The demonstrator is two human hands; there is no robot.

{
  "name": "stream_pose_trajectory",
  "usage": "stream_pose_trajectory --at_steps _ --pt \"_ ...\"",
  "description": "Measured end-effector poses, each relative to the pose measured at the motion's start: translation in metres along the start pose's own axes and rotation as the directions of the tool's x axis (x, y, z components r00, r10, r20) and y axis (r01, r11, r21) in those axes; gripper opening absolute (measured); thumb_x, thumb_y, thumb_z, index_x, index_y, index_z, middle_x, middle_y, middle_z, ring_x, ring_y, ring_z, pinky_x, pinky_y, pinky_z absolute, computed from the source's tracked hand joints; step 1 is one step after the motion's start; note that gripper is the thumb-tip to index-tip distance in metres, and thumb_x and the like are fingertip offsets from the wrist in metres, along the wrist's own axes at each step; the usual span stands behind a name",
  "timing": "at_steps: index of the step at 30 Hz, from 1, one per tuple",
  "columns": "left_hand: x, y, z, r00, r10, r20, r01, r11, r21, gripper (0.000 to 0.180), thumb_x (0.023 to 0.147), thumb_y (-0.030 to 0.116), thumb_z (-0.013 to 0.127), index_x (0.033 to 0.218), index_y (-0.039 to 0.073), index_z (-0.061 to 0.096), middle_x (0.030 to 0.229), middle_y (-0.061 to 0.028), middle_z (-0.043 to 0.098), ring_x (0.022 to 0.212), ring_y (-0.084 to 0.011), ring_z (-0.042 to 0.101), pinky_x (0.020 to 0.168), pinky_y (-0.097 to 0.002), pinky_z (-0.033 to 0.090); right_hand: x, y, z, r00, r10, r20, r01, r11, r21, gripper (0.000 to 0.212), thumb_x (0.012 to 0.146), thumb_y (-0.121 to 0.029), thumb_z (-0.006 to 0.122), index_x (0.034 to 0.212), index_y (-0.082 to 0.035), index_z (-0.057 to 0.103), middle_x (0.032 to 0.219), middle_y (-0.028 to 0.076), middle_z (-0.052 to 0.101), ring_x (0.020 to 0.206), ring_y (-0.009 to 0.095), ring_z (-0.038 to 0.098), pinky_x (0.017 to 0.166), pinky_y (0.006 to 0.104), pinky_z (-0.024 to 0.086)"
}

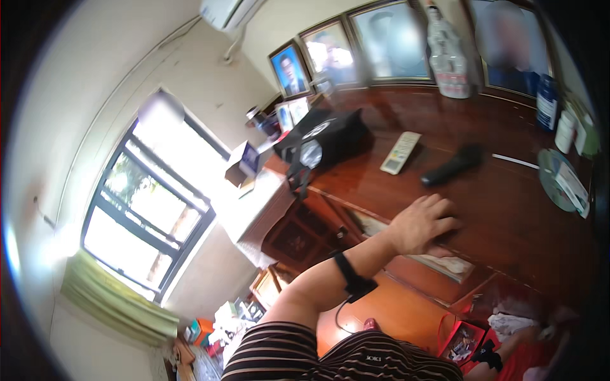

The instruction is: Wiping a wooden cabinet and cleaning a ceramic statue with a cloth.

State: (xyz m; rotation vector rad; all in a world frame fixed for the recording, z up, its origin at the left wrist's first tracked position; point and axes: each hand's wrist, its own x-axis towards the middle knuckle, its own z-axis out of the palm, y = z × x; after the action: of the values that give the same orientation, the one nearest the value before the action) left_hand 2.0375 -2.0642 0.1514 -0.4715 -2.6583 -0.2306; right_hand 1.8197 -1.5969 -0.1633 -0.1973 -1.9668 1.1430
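A tilted head-worn fisheye looks down across the nearby cabinet (508, 213).

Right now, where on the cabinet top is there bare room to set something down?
Bare wood lies between the left hand, thin white stick and disc; another patch lies behind the remote, before the tall bottle. Crowded: right end, blue and white bottles; left end, black bag.

The glossy red-brown bench (515, 216) carries a cream remote control (401, 153). Left of the remote control lies a black bag (340, 134); just right, a blurred dark object (452, 166). Farther right are a white stick (515, 161), a greenish disc (551, 178), a white bottle (565, 131) and a blue bottle (547, 105); beyond the remote control, a translucent bottle (448, 63).
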Motion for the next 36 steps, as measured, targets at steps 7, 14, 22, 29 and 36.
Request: stream_pose_trajectory --at_steps 7,14,22,29,36 --pt "-0.010 -0.007 0.008 0.999 -0.024 -0.041 0.025 1.000 0.014 0.060 0.065 0.050 0.078 0.112 0.015 0.062 0.112 -0.0098 0.053 0.106 -0.0294 0.051 0.089 -0.0429 0.044 -0.021 -0.218 -0.025 0.984 0.151 0.097 -0.125 0.964 -0.234 0.067 0.087 -0.043 0.058 0.123 0.013 0.054 0.122 0.032 0.059 0.109 0.040 0.061 0.092 0.0478 0.048" --pt "-0.017 -0.005 0.006 0.999 -0.053 -0.011 0.053 0.998 -0.025 0.057 0.064 0.046 0.081 0.106 0.011 0.066 0.112 -0.0119 0.052 0.110 -0.0297 0.049 0.092 -0.0418 0.042 -0.037 -0.275 -0.042 0.986 0.133 -0.096 -0.164 0.850 -0.501 0.073 0.083 -0.052 0.064 0.114 0.014 0.059 0.113 0.037 0.059 0.101 0.044 0.063 0.085 0.0489 0.051" --pt "-0.017 -0.005 0.015 0.997 -0.058 -0.051 0.054 0.996 -0.075 0.060 0.063 0.051 0.080 0.106 0.009 0.069 0.116 -0.0114 0.054 0.114 -0.0278 0.047 0.095 -0.0403 0.040 -0.169 -0.349 -0.010 0.967 -0.043 0.252 0.057 0.997 -0.046 0.052 0.089 -0.021 0.068 0.126 0.008 0.046 0.118 0.029 0.060 0.106 0.038 0.064 0.089 0.0428 0.052" --pt "-0.025 -0.012 0.024 0.996 -0.049 -0.081 0.038 0.990 -0.135 0.057 0.065 0.048 0.078 0.106 0.009 0.069 0.114 -0.0127 0.055 0.114 -0.0288 0.048 0.096 -0.0401 0.039 -0.194 -0.348 0.012 0.818 -0.219 0.532 0.033 0.941 0.335 0.056 0.092 -0.011 0.059 0.136 0.010 0.031 0.123 0.027 0.054 0.112 0.036 0.058 0.095 0.0411 0.047" --pt "-0.115 0.020 0.021 0.972 0.010 -0.234 -0.087 0.943 -0.322 0.056 0.071 0.027 0.073 0.121 0.008 0.057 0.134 -0.0132 0.051 0.135 -0.0324 0.039 0.109 -0.0589 0.025 -0.261 -0.331 0.068 0.607 -0.597 0.524 0.614 0.771 0.167 0.055 0.088 -0.014 0.063 0.133 0.003 0.036 0.124 0.026 0.054 0.114 0.039 0.056 0.096 0.0447 0.045"
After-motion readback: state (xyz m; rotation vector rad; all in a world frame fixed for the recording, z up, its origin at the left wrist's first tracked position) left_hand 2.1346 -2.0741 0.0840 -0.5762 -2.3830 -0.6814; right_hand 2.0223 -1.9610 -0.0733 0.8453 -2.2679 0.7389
